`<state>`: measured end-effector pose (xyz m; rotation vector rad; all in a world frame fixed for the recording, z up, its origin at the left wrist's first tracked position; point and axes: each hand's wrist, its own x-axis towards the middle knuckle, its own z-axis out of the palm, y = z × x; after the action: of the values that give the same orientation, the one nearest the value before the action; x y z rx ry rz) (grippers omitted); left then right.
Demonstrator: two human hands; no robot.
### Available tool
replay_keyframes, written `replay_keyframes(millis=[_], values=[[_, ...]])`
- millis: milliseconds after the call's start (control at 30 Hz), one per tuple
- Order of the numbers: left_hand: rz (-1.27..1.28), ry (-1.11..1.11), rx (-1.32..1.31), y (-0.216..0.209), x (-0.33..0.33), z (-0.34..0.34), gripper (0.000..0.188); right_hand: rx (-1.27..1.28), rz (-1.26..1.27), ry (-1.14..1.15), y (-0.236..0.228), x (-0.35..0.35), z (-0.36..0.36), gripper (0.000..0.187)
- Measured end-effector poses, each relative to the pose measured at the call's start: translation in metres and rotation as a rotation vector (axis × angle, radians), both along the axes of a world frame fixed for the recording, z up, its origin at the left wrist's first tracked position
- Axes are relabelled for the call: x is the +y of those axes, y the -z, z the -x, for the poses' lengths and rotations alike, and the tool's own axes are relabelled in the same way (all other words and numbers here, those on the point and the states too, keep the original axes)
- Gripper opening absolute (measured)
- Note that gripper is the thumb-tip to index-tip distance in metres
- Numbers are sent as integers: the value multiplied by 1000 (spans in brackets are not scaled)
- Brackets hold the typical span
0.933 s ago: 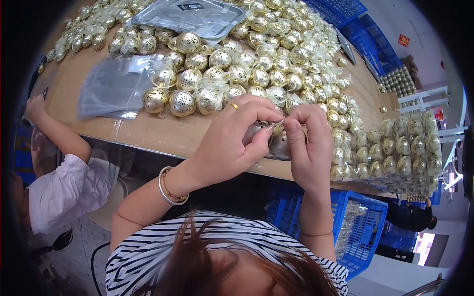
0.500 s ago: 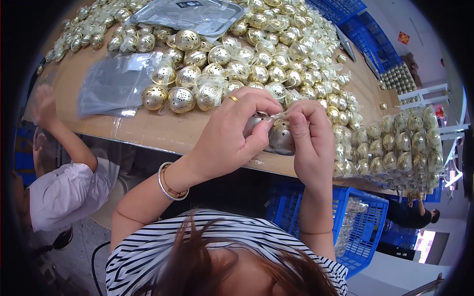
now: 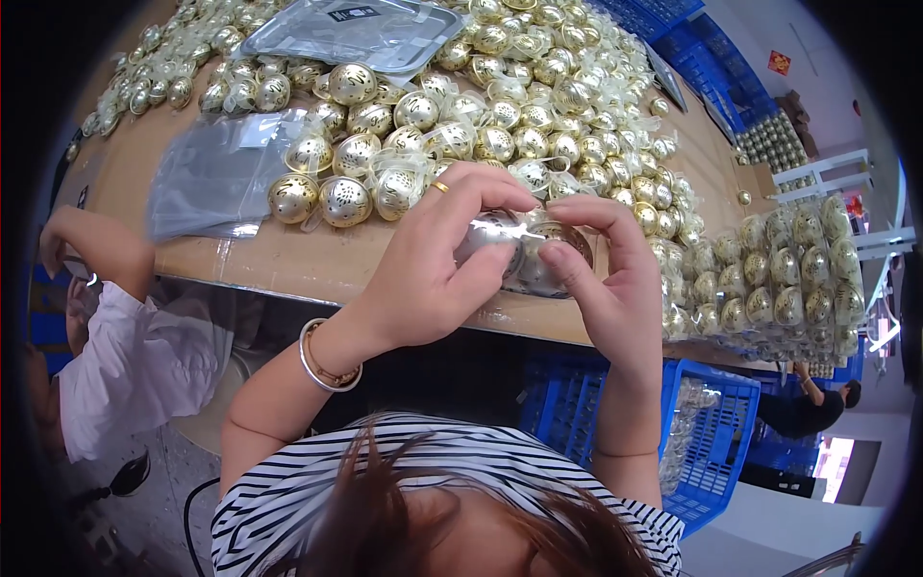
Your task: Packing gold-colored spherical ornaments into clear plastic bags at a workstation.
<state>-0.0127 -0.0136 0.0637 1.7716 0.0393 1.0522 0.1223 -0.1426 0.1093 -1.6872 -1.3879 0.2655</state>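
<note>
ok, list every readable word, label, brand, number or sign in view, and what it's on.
Nothing I can quote:
Dark label at the grey tray: pale marks, too small and blurred.
Red square on the wall: too small.
Gold balls on the table: dark curly marks, can't tell if letters.
Held balls: none readable.

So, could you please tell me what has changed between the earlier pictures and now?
The right hand has opened from a pinch and shifted slightly right, its thumb and index finger now spread around the right-hand ball. At the left, the co-worker's hand has come down from its raised position. The left hand still holds the left-hand ball; the clear bags and heap of gold balls stay as they were.
</note>
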Motion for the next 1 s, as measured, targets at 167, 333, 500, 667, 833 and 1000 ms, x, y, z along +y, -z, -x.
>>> replay_keyframes(millis=[167,333,500,667,833,1000], values=[[10,50,208,-14,3,3,33,19,52,-55,-10,1,-6,25],[-48,140,102,-8,12,-4,31,150,42,-132,-8,0,-18,26],[-15,93,197,-15,8,-7,27,145,14,-86,-3,-1,-19,23],[-48,68,180,-11,11,-9,22,67,-91,-49,3,4,-16,22],[9,74,210,-13,12,-10,22,-87,-53,85,-7,3,5,18],[51,102,219,-12,13,-10,23,-116,-106,177,-2,6,20,16]])
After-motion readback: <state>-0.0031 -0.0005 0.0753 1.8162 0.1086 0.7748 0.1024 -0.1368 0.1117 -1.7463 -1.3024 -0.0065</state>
